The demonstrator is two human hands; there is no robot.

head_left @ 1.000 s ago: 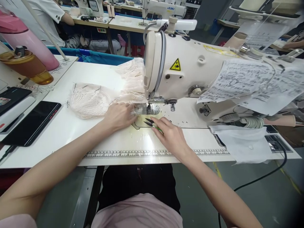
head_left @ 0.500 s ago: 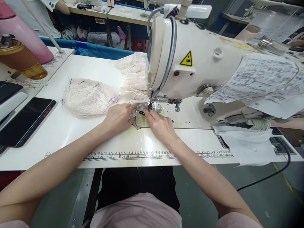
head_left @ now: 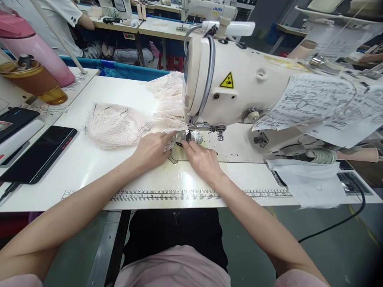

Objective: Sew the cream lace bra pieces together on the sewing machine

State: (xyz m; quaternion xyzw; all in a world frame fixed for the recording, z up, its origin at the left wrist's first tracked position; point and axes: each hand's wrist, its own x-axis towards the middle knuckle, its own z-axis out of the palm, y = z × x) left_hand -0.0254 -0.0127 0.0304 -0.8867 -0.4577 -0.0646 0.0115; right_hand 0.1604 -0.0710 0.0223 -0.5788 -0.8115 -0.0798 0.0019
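My left hand [head_left: 152, 150] lies on the edge of a pale pink lace fabric [head_left: 113, 125], fingers curled and pinching it just left of the presser foot [head_left: 191, 134] of a white sewing machine [head_left: 239, 79]. My right hand [head_left: 204, 161] is closed, its fingertips pushed up against the presser foot from the front. The thread snips it holds are almost wholly hidden under the fingers. More gathered lace [head_left: 167, 93] is piled behind the machine's head.
A black phone [head_left: 38, 153] lies at the table's left, with an amber bottle [head_left: 32, 81] and a pink flask [head_left: 38, 56] behind it. Printed papers [head_left: 314, 103] hang over the machine arm, white cloth [head_left: 311, 183] below. A measuring tape [head_left: 179, 195] runs along the front edge. Another person's sleeve [head_left: 60, 16] shows far left.
My right hand, which held the snips open on the table a second ago, has moved forward to the presser foot. The left hand has stayed on the lace.
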